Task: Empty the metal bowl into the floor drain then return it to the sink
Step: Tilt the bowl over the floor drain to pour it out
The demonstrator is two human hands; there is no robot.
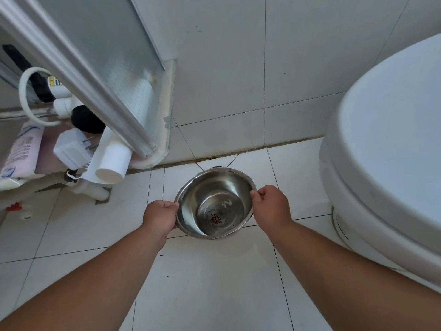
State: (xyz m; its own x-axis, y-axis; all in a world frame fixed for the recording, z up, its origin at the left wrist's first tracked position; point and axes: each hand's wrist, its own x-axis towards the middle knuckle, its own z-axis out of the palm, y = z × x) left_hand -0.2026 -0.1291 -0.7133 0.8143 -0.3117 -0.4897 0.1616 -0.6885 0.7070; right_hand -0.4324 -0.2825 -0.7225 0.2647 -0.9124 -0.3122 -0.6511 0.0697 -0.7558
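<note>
Holding stainless steel bowl [216, 204] w/ both hands over white tiled floor [207, 283], rim tipped slightly away, toward the wall. Left hand [160, 217] clamping closed on bowl's left rim, thumb on top, fingers tucked under. Right hand [270, 205] pinching closed on right rim, knuckles up. Showing inside of bowl: shiny base w/ red printed mark, a little water possibly pooling at bottom, hard to tell. Peeking out just past bowl's far rim, a dark round edge, prob. floor drain [216, 167], mostly hidden by bowl. Sitting close on right, white toilet [381, 144], lid down. Standing at left, shower door frame [78, 75] w/ white pipe [114, 161] and white plug adapter [71, 148] beside it.
</note>
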